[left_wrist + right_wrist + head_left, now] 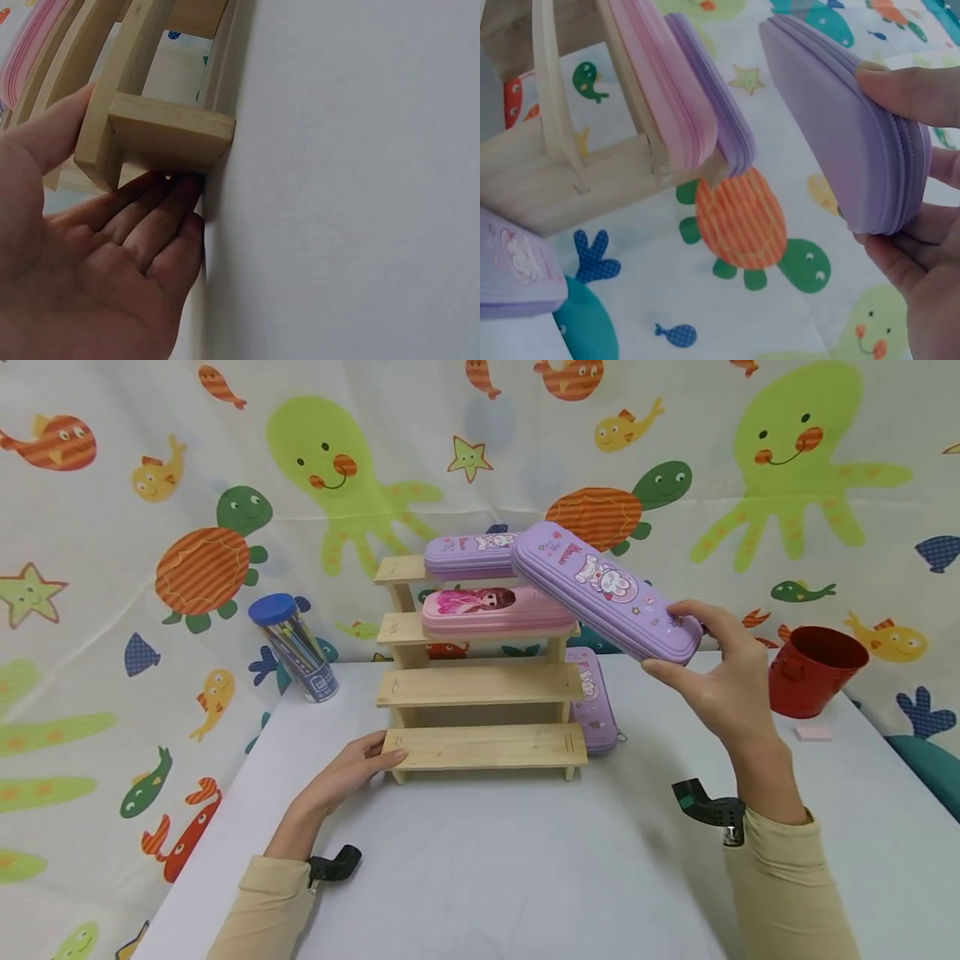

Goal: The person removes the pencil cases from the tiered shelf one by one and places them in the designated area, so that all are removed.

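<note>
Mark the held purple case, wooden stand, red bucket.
Held purple case (609,593): head view, middle of the decorated lid.
Wooden stand (480,683): head view, bare second step from bottom.
Red bucket (804,683): head view, outer front wall.

From the head, the wooden stand (480,685) is looked down on from the front, at middle range, with the printed curtain (420,443) faced beyond. From the left wrist, the stand's left end is seen sideways, very close, past the left hand (112,277); from the right wrist, curtain and right end are viewed aslant (the pink case (664,82) is shared by all three).
</note>
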`<state>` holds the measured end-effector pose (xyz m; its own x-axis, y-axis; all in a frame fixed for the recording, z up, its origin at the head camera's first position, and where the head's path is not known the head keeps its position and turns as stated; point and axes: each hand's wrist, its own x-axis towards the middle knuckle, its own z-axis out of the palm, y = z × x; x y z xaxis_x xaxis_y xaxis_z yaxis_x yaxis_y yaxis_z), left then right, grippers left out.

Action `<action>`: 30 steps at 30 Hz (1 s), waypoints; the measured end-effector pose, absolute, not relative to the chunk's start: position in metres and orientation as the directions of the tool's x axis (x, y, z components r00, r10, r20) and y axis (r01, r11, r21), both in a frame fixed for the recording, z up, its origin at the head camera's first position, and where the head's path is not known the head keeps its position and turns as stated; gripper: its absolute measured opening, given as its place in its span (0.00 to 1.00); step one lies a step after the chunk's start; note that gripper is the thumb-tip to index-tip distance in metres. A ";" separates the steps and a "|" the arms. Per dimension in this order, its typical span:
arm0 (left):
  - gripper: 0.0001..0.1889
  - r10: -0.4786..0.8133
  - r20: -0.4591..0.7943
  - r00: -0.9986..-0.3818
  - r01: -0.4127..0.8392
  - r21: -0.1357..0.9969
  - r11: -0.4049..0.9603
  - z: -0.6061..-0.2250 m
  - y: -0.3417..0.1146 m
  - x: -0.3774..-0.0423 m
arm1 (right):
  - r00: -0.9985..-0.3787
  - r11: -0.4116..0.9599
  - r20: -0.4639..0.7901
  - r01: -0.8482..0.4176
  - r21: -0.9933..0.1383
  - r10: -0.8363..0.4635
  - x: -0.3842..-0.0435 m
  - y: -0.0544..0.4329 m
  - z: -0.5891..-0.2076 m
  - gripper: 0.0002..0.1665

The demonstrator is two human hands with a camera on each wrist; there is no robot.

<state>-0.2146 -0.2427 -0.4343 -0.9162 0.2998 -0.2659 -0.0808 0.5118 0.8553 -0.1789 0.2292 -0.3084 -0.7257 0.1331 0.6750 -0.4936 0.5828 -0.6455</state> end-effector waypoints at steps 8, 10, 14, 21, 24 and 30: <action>0.42 0.288 -0.278 -0.916 -0.096 0.851 0.517 -0.435 -0.244 -0.213 | -0.664 0.611 0.725 -0.502 -0.612 0.181 -0.184 0.243 -0.311 0.39; 0.42 0.286 -0.279 -0.917 -0.097 0.850 0.518 -0.434 -0.243 -0.213 | -0.673 0.624 0.709 -0.467 -0.627 0.208 -0.185 0.246 -0.312 0.39; 0.42 0.287 -0.278 -0.917 -0.093 0.847 0.523 -0.434 -0.243 -0.214 | -0.693 0.634 0.674 -0.406 -0.658 0.256 -0.183 0.251 -0.313 0.39; 0.41 0.282 -0.273 -0.920 -0.092 0.849 0.520 -0.433 -0.242 -0.214 | -0.689 0.654 0.654 -0.343 -0.675 0.313 -0.181 0.259 -0.313 0.36; 0.41 0.286 -0.275 -0.918 -0.091 0.848 0.523 -0.433 -0.242 -0.213 | -0.694 0.666 0.632 -0.293 -0.686 0.345 -0.182 0.263 -0.314 0.35; 0.41 0.301 -0.264 -0.916 -0.073 0.850 0.522 -0.433 -0.242 -0.213 | -0.739 0.709 0.577 -0.194 -0.678 0.349 -0.184 0.268 -0.317 0.35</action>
<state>-0.2131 -0.2418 -0.4328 -0.9162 0.3014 -0.2641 -0.0732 0.5222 0.8497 -0.1836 0.2676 -0.3170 -0.7387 0.3492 0.5766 -0.1943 0.7088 -0.6781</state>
